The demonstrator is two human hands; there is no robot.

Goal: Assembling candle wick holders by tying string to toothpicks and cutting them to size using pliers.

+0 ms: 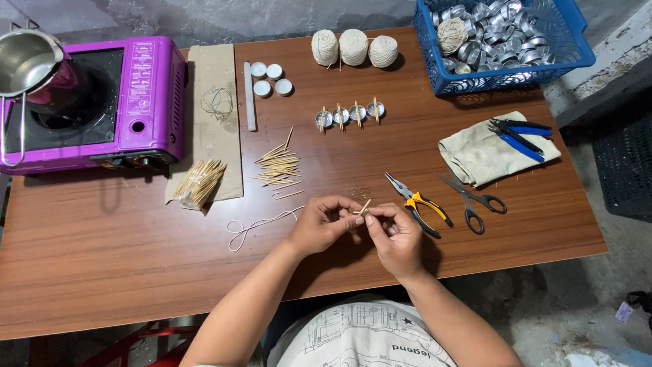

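Small wooden sticks (365, 206) pinched between both hands, left hand (320, 224), right hand (395, 238), over table (122, 272)

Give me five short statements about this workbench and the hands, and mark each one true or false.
1. Both hands, left hand and right hand, pinch a small wooden stick between their fingertips. True.
2. Three balls of twine sit at the far edge of the table. True.
3. The blue basket is filled with toothpicks. False: it holds small metal cups and one twine ball.
4. The yellow-handled pliers lie left of the scissors. True.
5. The blue-handled cutters lie on bare wood. False: they rest on a folded beige cloth.
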